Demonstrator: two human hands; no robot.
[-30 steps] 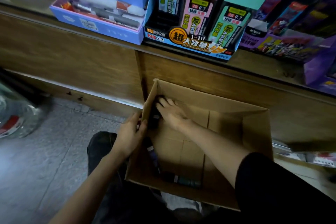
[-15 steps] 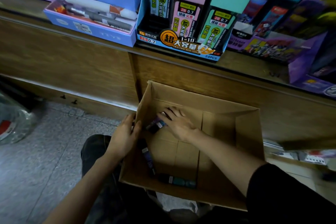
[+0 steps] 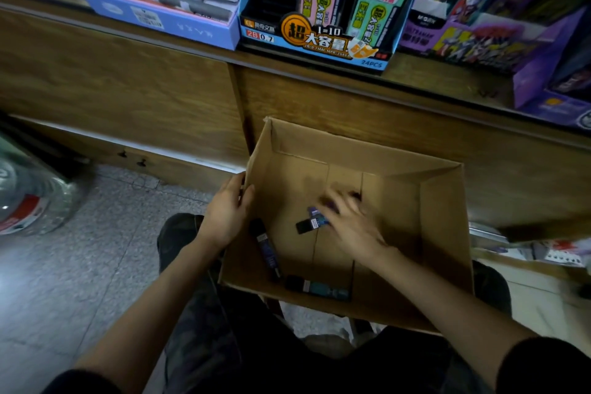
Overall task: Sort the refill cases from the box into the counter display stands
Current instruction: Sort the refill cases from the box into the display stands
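Refill cases (image 3: 268,249) lie loose in the box (image 3: 443,233): one beside our right fingertips, one just below our left thumb, one nearer us. Our left hand (image 3: 225,217) grips the box wall, likely steadying it. Our right hand (image 3: 350,225) is blurred, so we cannot tell whether its fingers hold anything. On the counter beyond our fingers stands the display stand (image 3: 319,41).

Head camera — down onto the box (image 3: 444,233)

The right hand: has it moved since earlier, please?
Yes, the right hand went from the far-left corner of the brown cardboard box toward its middle.
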